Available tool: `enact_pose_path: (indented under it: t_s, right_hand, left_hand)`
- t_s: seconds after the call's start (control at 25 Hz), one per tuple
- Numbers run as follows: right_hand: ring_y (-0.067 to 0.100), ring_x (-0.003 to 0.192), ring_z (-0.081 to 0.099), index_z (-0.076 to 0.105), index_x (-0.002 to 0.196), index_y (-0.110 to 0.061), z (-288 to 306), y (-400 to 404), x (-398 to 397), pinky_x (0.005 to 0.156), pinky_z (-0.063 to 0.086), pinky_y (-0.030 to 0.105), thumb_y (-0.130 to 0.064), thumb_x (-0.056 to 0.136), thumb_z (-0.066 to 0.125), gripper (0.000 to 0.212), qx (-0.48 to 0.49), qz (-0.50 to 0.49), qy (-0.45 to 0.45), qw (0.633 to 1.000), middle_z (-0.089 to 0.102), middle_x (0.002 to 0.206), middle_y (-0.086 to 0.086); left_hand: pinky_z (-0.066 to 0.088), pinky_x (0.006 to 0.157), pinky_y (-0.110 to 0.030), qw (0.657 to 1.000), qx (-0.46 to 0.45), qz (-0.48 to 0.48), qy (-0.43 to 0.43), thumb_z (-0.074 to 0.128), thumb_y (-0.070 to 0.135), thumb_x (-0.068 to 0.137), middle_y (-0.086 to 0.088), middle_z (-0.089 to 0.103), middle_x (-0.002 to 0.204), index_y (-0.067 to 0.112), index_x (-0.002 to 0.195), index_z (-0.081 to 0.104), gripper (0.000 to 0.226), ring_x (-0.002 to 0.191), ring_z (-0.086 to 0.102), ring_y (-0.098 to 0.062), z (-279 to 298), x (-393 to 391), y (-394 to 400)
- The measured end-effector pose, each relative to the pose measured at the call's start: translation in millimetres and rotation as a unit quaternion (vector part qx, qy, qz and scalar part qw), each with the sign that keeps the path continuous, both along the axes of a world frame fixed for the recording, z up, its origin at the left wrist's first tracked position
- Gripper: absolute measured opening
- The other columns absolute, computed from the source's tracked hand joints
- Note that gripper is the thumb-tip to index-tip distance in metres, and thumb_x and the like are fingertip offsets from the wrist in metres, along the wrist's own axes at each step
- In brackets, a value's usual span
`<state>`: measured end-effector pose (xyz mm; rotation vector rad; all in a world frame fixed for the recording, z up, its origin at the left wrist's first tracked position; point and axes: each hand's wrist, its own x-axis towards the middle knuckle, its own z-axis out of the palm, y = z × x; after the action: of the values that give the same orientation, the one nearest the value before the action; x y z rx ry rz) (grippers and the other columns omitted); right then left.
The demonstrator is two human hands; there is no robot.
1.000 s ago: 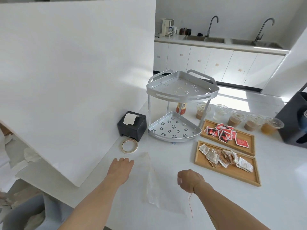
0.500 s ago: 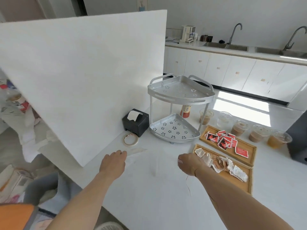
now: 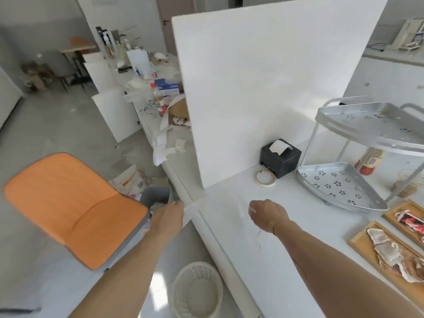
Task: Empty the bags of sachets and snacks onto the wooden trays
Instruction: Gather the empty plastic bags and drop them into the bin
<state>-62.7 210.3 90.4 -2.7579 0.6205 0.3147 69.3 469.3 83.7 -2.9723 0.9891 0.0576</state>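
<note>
A: Change since a second ago: the view has swung left. The trays, central before, now sit at the right edge; a chair (image 3: pixel 73 203) and a white basket (image 3: pixel 198 292) on the floor have come into view.

B: And the bag (image 3: pixel 218 210)?

A: Empty, clear, hard to see. It was flat on the table (image 3: pixel 263 260) between the hands; now it is stretched from the table edge out over the floor.

B: Meaning for the task?

A: Judgement: emptying is done and the bag is headed for disposal. Both trays are loaded: pale sachets (image 3: pixel 390 251) on the near tray (image 3: pixel 358 243), red packets (image 3: pixel 410 222) on the far tray (image 3: pixel 390 215).

B: Hand poses?

A: Left hand (image 3: pixel 168 218) is off the table edge, fingers closed on the bag's corner, arm extended. Right hand (image 3: pixel 267 216) is curled in a loose fist over the table; whether it grips the bag, cannot tell.
</note>
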Motion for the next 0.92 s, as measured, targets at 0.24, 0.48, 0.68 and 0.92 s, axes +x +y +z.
enact_pose_path:
  t_s: [0.24,0.48,0.68,0.92]
  right_hand:
    - [0.03,0.087,0.064,0.063,0.099,-0.022,-6.9,98.1,52.3,0.069,0.049,0.032,-0.017,0.088,0.038,0.028,0.029,0.073,-0.037,0.996,0.068,0.096,0.006]
    - [0.031,0.08,0.065,0.062,0.096,-0.014,-65.5,169.8,61.2,0.062,0.042,0.03,-0.014,0.088,0.043,0.02,-0.021,0.113,0.019,0.993,0.067,0.087,0.007]
    - [0.026,0.065,0.05,0.059,0.095,-0.014,-140.3,187.0,61.4,0.057,0.037,0.029,-0.011,0.089,0.043,0.017,-0.036,0.107,0.088,0.99,0.051,0.07,0.0]
    - [0.026,0.079,0.066,0.055,0.096,-0.015,-283.7,192.0,61.5,0.06,0.039,0.028,-0.019,0.093,0.042,0.014,-0.003,0.066,0.154,0.986,0.06,0.081,0.001]
  left_hand:
    - [0.044,0.066,-0.035,0.98,-0.074,0.17,0.065,0.038,0.021,0.1,-0.009,0.067,0.093,0.011,0.096,0.055,0.02,0.084,0.061,-0.028,-18.2,12.4,96.9]
    - [0.044,0.064,-0.033,0.934,-0.123,0.27,0.2,0.041,0.017,0.095,-0.006,0.066,0.094,0.016,0.095,0.056,0.015,0.087,0.06,-0.027,-74.1,10.4,140.7]
    - [0.054,0.073,-0.036,0.884,-0.148,0.338,0.287,0.046,0.016,0.092,0.002,0.066,0.091,0.02,0.092,0.057,0.011,0.087,0.061,-0.022,-154.6,2.5,143.6]
    - [0.056,0.077,-0.036,0.809,-0.187,0.405,0.383,0.058,0.014,0.084,0.002,0.067,0.1,0.027,0.091,0.055,0.015,0.089,0.066,-0.024,-302.8,1.4,131.5]
